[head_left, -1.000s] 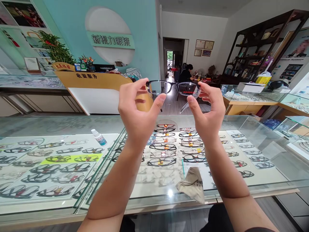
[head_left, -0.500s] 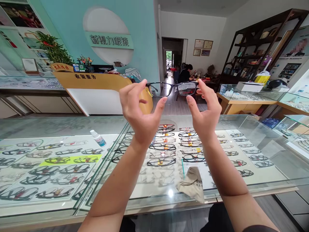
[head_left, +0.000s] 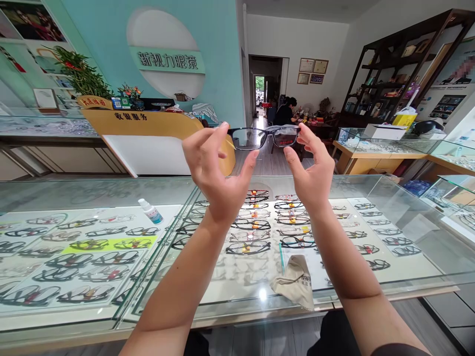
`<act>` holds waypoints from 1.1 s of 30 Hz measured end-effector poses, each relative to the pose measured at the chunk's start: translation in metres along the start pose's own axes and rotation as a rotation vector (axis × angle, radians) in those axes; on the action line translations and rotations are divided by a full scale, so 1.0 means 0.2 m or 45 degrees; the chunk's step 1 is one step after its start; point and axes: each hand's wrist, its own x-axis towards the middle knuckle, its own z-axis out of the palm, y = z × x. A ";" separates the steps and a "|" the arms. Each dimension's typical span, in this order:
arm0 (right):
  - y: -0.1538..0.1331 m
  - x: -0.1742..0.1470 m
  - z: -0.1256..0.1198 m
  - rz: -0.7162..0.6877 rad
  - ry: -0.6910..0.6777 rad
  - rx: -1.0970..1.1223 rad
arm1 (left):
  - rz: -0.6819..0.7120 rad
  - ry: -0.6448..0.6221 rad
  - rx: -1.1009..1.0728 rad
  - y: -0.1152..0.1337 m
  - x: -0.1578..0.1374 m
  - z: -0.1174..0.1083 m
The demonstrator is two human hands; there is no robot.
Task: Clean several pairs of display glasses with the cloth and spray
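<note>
Grip: my left hand [head_left: 219, 165] and right hand [head_left: 315, 170] pinch opposite outer corners.
Eyeglasses [head_left: 266, 135]: suspended between my hands.
Feel: probably light, stiff, fragile; corners seem safest, off the lenses [head_left: 248, 140].

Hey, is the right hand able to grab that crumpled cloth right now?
Probably yes, but it looks busy: the right hand is holding the glasses. If it lets go, the way down seems free, since the cloth lies on top of the glass counter, uncovered.
</note>
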 end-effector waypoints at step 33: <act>-0.12 0.00 -0.01 0.003 0.085 -0.025 | -0.117 -0.114 -0.129 -0.03 0.01 0.02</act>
